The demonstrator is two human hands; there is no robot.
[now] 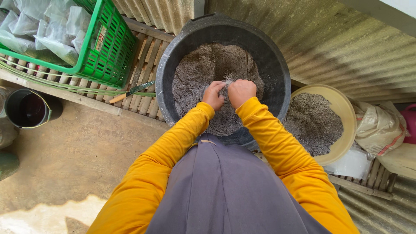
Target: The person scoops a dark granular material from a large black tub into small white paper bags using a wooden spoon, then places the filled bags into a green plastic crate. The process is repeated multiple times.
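A big black tub [277, 65] stands in front of me, holding a heap of grey granular soil mix [203, 69]. Both my hands are down in it, side by side. My left hand [213, 95] and my right hand [241, 92] are closed together on a small clear plastic bag [225, 85] that sits in the mix. Only a thin strip of the bag shows between my knuckles. My sleeves are yellow and I wear a grey apron.
A green plastic crate [108, 52] with filled clear bags sits upper left on a wooden slat pallet [145, 56]. A knife [132, 91] lies on the slats. A dark bucket [26, 109] is at left. A beige basin [342, 108] of the same mix and a sack [379, 128] are at right.
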